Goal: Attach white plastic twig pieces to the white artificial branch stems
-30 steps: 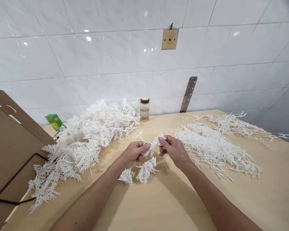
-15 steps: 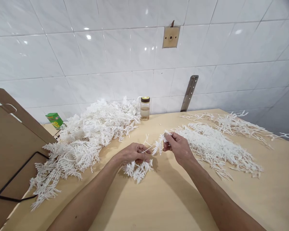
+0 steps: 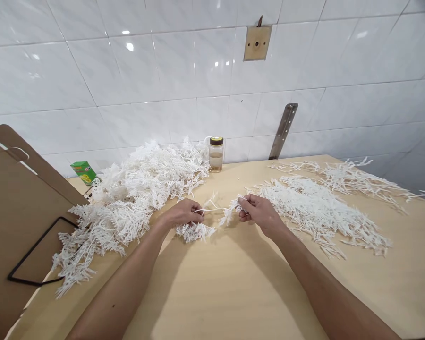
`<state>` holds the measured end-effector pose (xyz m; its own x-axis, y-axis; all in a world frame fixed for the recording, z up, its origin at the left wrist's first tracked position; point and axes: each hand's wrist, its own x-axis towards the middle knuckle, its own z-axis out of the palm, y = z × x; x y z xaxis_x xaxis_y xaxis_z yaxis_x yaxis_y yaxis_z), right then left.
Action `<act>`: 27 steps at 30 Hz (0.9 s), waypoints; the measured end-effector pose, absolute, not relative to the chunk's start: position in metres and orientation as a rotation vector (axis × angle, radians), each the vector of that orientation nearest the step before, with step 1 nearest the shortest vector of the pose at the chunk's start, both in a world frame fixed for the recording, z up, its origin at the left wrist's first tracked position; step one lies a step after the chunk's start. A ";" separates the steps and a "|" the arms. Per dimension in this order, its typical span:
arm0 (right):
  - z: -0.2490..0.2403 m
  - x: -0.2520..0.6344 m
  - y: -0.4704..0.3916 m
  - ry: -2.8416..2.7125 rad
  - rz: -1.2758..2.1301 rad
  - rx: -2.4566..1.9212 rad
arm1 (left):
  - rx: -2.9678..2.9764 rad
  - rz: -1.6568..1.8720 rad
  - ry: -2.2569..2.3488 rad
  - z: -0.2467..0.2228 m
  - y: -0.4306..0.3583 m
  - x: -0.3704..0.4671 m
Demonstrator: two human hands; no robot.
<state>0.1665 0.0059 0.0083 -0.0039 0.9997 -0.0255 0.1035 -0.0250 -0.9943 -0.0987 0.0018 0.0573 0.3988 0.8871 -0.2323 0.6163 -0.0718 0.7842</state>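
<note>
My left hand [image 3: 184, 212] is closed around a thin white branched stem [image 3: 212, 206] of what looks like an artificial plant. Below its fingers hangs a leafy white sprig [image 3: 194, 232]. Across from it, my right hand [image 3: 260, 213] pinches a small white leafy tuft [image 3: 230, 211] between thumb and fingers. The bare stem reaches over toward this tuft; whether the two are joined I cannot tell. A large heap of white leafy sprigs [image 3: 141, 189] lies to the left, and a flatter pile of sprigs [image 3: 315, 208] lies just right of my right hand.
Thin bare white stems [image 3: 354, 179] are spread at the table's back right. A jar [image 3: 216, 155] of liquid stands near the tiled wall. At left are a cardboard box [image 3: 24, 208], a black wire frame [image 3: 23, 245] and a green carton [image 3: 83, 173]. A metal bracket [image 3: 284, 131] leans there.
My left hand has moved left and slightly up, away from my right hand, with the stem now stretched between them. The view has shifted a little.
</note>
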 end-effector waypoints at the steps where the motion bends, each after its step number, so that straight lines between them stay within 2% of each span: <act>1: 0.007 0.166 0.006 -1.312 1.183 -1.337 | 1.829 0.394 1.393 0.057 0.004 -0.101; 7: 0.006 0.160 0.004 -1.384 1.195 -1.410 | 2.122 0.452 1.655 0.066 0.002 -0.097; 10: 0.007 0.159 0.003 -1.381 1.188 -1.408 | 2.201 0.670 1.757 0.076 -0.011 -0.077; 13: 0.007 0.159 0.003 -1.379 1.177 -1.395 | 2.222 0.807 1.657 0.074 -0.022 -0.054; 20: 0.010 0.158 0.000 -1.476 1.233 -1.318 | 2.175 0.817 1.478 0.031 -0.017 -0.029; 27: 0.010 0.158 -0.002 -1.510 1.279 -1.242 | 2.092 0.909 1.465 0.022 -0.014 -0.031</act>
